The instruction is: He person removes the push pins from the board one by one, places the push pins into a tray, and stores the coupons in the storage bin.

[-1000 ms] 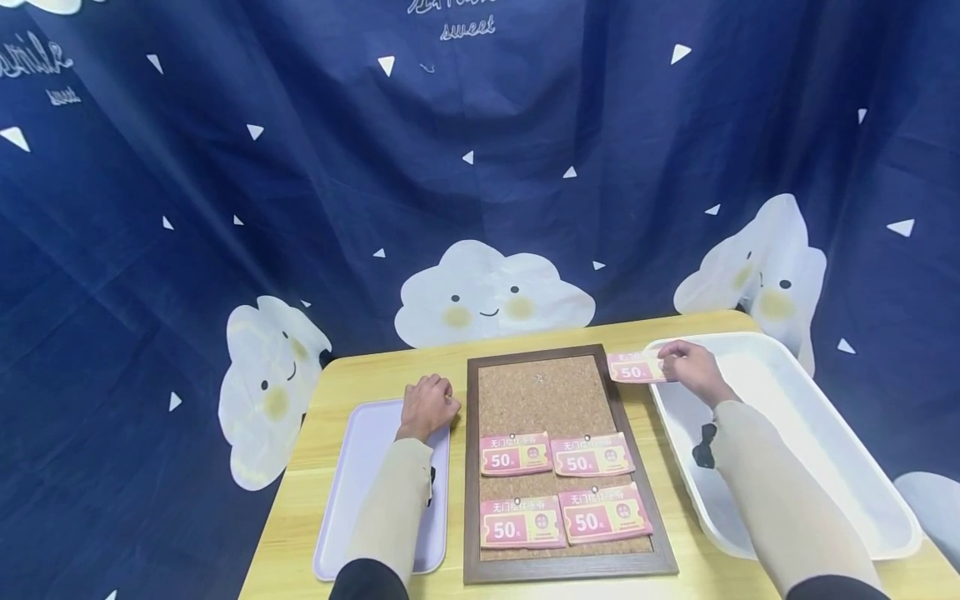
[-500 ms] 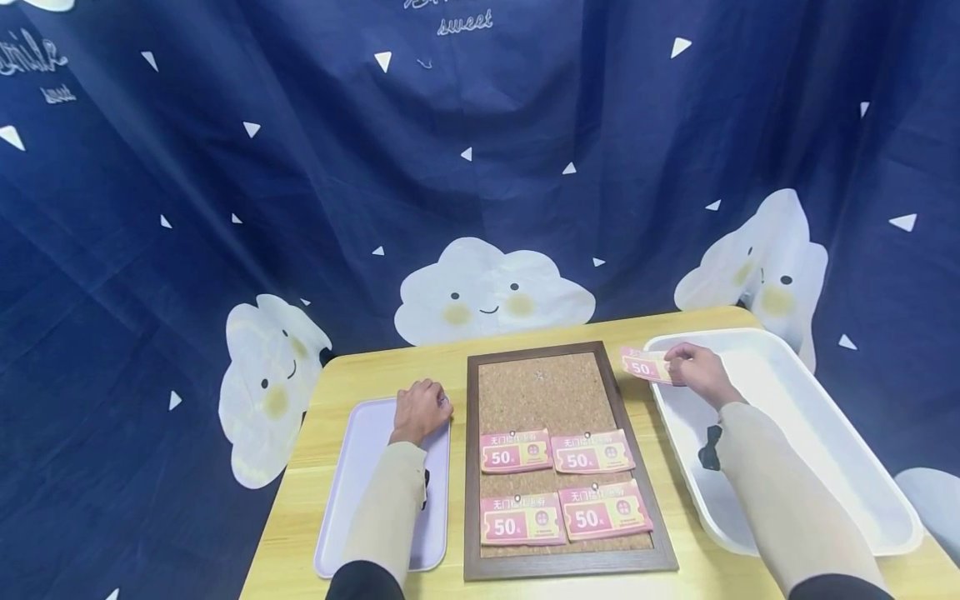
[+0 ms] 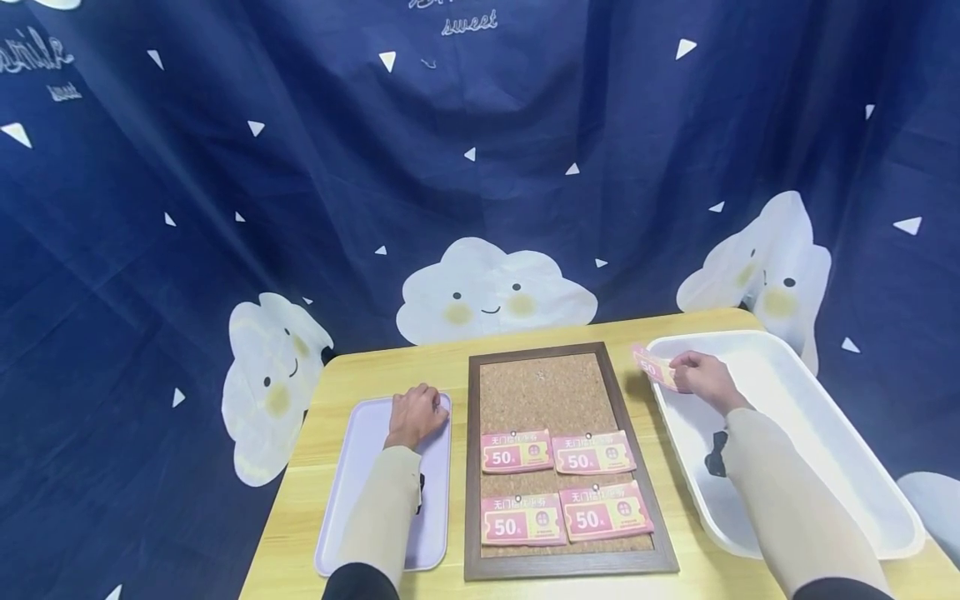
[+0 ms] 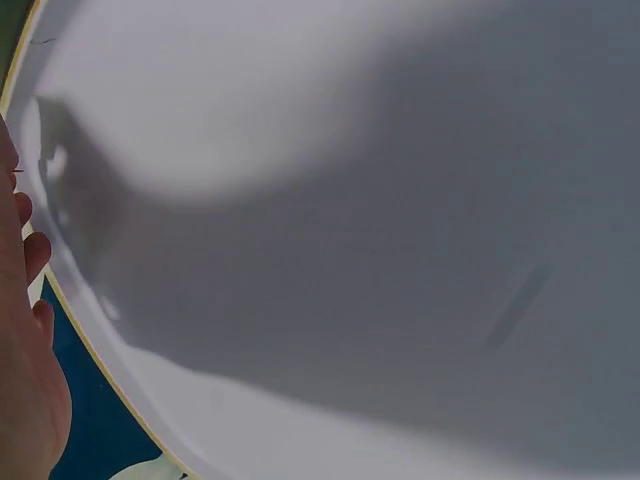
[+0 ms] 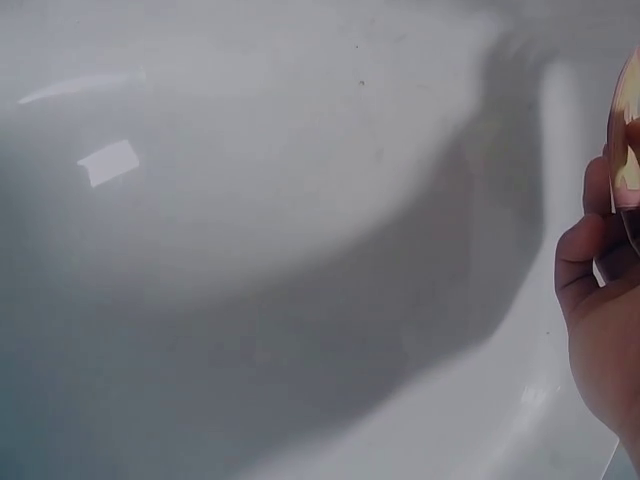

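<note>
While your right hand (image 3: pixel 701 379) pinches the pink 50 coupon (image 3: pixel 652 367) at right of frame, it may flop; your left hand (image 3: pixel 416 414) rests curled and empty on the lilac tray (image 3: pixel 352 500).

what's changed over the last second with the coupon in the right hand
The right hand has carried the pink coupon a little to the right, toward the white tray, and tilted it so less of its face shows. It still pinches the coupon. The left hand stays on the lilac tray, and the four coupons on the cork board have not moved.
</note>
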The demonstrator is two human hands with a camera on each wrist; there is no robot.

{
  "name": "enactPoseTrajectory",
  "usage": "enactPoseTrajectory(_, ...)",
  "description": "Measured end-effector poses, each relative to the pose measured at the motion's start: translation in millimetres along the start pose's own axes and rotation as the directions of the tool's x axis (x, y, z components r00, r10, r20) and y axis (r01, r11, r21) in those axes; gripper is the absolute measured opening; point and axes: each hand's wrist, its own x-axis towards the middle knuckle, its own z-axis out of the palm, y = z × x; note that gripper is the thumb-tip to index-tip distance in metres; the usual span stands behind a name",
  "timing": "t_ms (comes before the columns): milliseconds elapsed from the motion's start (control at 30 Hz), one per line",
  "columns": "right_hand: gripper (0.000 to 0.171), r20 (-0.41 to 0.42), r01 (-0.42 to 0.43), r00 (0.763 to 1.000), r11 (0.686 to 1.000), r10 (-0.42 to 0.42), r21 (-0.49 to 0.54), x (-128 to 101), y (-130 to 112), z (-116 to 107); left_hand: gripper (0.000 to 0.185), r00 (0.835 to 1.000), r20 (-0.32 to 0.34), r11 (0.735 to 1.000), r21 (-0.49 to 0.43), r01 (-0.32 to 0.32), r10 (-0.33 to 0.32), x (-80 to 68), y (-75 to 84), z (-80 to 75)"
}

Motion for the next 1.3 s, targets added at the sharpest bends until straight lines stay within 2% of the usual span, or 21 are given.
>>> enactPoseTrajectory(367, 0.028, -0.012, 0.005, 1.000, 0.996, -0.006, -0.087, -1.3, 6.8, 0.3, 0.012, 0.999, 0.024, 0.999, -0.020, 0.034, -0.034, -9.6, -9.9, 6.5)
enactPoseTrajectory(633, 0.031, 0.024, -0.022, 0.999, 0.990, 0.025, -0.136, -5.2, 14.5, -1.9, 0.013, 1.000, -0.010, 0.999, -0.032, 0.017, -0.018, -14.5, -11.4, 6.7)
enactPoseTrajectory(967, 0.035, 0.014, 0.008, 1.000, 0.979, -0.006, -0.204, -6.8, 18.7, -3.6, 0.013, 0.999, -0.029, 0.999, -0.037, 0.032, -0.033, -16.3, -12.5, 9.8)
enactPoseTrajectory(1300, 0.036, 0.041, -0.010, 0.999, 0.965, 0.021, -0.261, -9.8, 29.9, -7.9, 0.014, 0.998, 0.003, 0.996, -0.063, 0.058, -0.058, -17.6, -14.6, 12.3)
